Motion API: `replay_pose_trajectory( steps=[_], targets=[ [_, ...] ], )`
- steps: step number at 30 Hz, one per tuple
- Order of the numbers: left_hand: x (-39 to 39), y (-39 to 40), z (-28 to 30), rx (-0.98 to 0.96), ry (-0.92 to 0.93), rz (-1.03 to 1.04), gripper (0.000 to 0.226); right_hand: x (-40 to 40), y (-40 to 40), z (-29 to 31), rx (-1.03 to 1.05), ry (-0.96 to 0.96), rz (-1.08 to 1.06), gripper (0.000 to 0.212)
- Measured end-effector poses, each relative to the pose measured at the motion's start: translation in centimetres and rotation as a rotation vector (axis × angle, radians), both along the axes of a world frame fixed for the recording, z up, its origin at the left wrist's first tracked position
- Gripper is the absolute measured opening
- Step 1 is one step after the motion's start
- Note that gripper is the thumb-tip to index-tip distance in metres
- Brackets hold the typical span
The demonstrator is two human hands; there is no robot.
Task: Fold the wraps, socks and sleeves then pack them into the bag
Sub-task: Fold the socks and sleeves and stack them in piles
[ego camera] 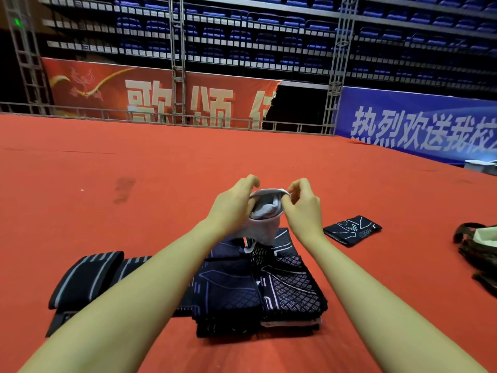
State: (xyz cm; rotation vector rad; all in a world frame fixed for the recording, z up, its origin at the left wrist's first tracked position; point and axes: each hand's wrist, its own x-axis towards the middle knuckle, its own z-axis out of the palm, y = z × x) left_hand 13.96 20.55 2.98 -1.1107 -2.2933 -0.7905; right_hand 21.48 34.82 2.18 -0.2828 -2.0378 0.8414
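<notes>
Above the dark pile, centre of the red floor [242, 157]: white sock [265, 211] held up off the pile, both hands on it. Left hand [232, 204] curled round the sock's body, grip closed on the bundled part. Right hand [304, 208] pinching the cuff edge between thumb and fingertips, stretching the opening wide. Looks like the roll-and-tuck stage: cuff about to be pulled over the bundle.

Below, near: stack of folded dark sleeves [269, 292], patterned, edges fairly square. Left of it, striped wraps [83, 278], lying flat, touching the stack's left side or just beside it; cannot tell which behind the forearm. Right and a little farther: one folded dark piece [352, 230] lying apart. Far right edge: bag [478, 249], mouth partly open, only part in view. Nothing visibly packed yet; interior not readable.

To do this step well, by judgement: keep left grip firm so the inner roll does not spring loose. Draw cuff over evenly, thumb inside the rim, not one-sided. Avoid overstretching the elastic. Press flat afterwards, then set on or beside the stack, clear of the wraps. Packing probably best left until all pieces are folded.
</notes>
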Motion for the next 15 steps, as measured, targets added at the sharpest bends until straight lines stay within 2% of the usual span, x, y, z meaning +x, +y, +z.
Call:
replay_pose_trajectory(
  steps=[2,6,8,12,15],
  targets=[
    [0.1,-0.3,0.1,-0.007,0.066,-0.063,0.017,0.0,-0.2,1.2,0.033,-0.005,-0.047,0.009],
    [0.0,-0.4,0.4,-0.105,0.168,-0.119,0.024,0.0,-0.6,3.1,0.018,0.010,-0.102,0.009],
    [0.3,-0.4,0.7,-0.087,0.192,-0.130,0.032,0.0,-0.6,3.7,-0.004,0.040,-0.088,0.008],
    [0.4,-0.7,1.1,-0.130,0.408,-0.063,0.049,0.3,-0.5,4.5,0.026,0.043,-0.079,0.008],
    [0.8,-0.3,1.4,-0.155,0.479,0.039,0.031,0.3,-0.6,4.1,-0.004,0.043,-0.026,0.009]
  ],
)
